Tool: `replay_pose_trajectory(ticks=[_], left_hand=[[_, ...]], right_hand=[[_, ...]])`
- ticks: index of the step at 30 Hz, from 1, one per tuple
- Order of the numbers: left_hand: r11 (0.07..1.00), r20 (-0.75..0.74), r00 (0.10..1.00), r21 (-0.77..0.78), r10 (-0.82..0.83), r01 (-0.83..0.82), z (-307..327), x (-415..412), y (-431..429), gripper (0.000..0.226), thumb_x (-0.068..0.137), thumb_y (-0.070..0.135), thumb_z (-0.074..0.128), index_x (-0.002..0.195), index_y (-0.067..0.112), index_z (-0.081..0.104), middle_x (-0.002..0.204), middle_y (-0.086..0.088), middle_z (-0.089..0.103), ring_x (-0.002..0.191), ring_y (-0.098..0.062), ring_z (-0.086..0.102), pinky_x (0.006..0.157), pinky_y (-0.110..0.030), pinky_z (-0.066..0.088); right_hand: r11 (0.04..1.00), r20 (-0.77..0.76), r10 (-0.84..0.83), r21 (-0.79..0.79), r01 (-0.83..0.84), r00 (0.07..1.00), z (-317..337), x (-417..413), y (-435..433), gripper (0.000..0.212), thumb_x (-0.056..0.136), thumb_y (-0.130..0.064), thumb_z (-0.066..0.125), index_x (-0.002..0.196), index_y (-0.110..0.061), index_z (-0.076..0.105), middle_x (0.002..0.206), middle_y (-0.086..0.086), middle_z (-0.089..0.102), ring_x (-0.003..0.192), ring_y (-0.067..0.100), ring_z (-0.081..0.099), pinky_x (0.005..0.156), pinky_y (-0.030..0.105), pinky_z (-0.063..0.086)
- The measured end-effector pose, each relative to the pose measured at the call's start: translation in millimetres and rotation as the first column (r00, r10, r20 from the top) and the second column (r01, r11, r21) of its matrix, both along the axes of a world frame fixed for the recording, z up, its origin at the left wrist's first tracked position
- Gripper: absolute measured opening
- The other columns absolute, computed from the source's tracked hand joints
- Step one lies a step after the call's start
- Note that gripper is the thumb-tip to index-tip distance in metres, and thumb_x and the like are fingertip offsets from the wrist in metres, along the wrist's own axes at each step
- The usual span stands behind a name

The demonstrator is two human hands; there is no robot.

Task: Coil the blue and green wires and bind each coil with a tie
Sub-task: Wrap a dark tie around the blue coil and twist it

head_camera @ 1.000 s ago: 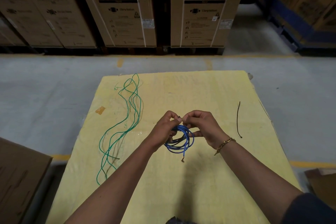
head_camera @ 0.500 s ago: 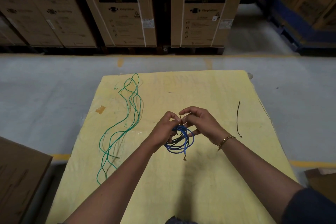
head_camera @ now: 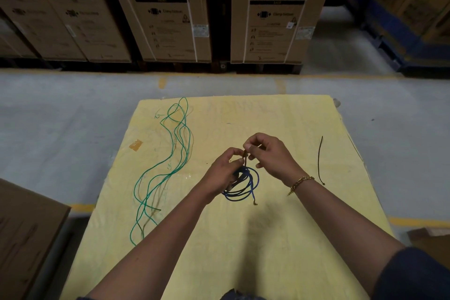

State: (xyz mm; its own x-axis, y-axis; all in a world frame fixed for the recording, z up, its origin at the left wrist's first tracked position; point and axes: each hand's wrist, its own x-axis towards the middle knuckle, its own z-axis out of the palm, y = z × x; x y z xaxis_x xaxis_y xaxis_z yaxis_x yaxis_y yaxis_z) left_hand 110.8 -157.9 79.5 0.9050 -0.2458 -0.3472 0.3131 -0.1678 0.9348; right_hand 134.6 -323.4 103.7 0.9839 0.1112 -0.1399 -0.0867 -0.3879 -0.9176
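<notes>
Two wires, two ties and two hands over one yellow tabletop (head_camera: 267, 246). Farthest left on it is a small scrap of brown tape (head_camera: 135, 145). Beside that lies the green wire (head_camera: 168, 161) – one long strand, uncoiled, snaking in loose loops from the far edge down toward the near left side. Well apart from it, near the middle, the left hand (head_camera: 222, 174) has its fingers curled round the top of the blue wire (head_camera: 243, 186), which is gathered into a single coil of several turns with one bare end poking out below. A dark tie (head_camera: 245, 157) stands up from the coil, and the right hand (head_camera: 271, 156) pinches its upper end between thumb and forefinger – a gold bracelet (head_camera: 300, 181) on that wrist. To the right the second tie (head_camera: 319, 161) lies untouched.
</notes>
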Motion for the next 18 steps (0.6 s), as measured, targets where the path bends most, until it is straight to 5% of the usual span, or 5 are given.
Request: replay_pose_trajectory(ticks=[5, 8, 18], left_hand=[[0.999, 0.019, 1.000, -0.038, -0.004, 0.005, -1, -2, -3, 0.019, 0.105, 0.041, 0.048, 0.116, 0.031, 0.060, 0.062, 0.005, 0.048, 0.050, -0.011, 0.038, 0.047, -0.027, 0.034], [0.997, 0.019, 0.999, -0.068, 0.037, -0.035, 2, -2, -4, 0.021, 0.100, 0.050, 0.054, 0.102, 0.031, 0.064, 0.062, 0.001, 0.046, 0.047, -0.011, 0.034, 0.048, -0.026, 0.037], [0.985, -0.094, 0.992, -0.144, 0.079, -0.092, -1, -1, -3, 0.019, 0.103, 0.029, 0.052, 0.092, 0.019, 0.063, 0.054, 0.001, 0.036, 0.045, -0.013, 0.021, 0.051, -0.027, 0.029]], right_hand=[[0.997, 0.030, 0.052, -0.056, -0.051, 0.998, -6, 1, -3, 0.008, 0.093, -0.024, 0.066, 0.087, -0.024, 0.071, 0.086, -0.006, 0.071, 0.078, 0.013, 0.063, 0.072, 0.035, 0.054], [0.998, 0.049, 0.024, -0.060, -0.021, 0.999, -6, 2, -4, 0.005, 0.089, -0.027, 0.071, 0.084, -0.027, 0.073, 0.089, -0.007, 0.072, 0.077, 0.014, 0.063, 0.071, 0.035, 0.054], [0.966, 0.005, -0.188, 0.184, 0.184, 0.982, 6, 6, -7, 0.007, 0.095, -0.019, 0.064, 0.090, -0.019, 0.068, 0.082, -0.013, 0.068, 0.070, 0.008, 0.062, 0.058, 0.028, 0.048]])
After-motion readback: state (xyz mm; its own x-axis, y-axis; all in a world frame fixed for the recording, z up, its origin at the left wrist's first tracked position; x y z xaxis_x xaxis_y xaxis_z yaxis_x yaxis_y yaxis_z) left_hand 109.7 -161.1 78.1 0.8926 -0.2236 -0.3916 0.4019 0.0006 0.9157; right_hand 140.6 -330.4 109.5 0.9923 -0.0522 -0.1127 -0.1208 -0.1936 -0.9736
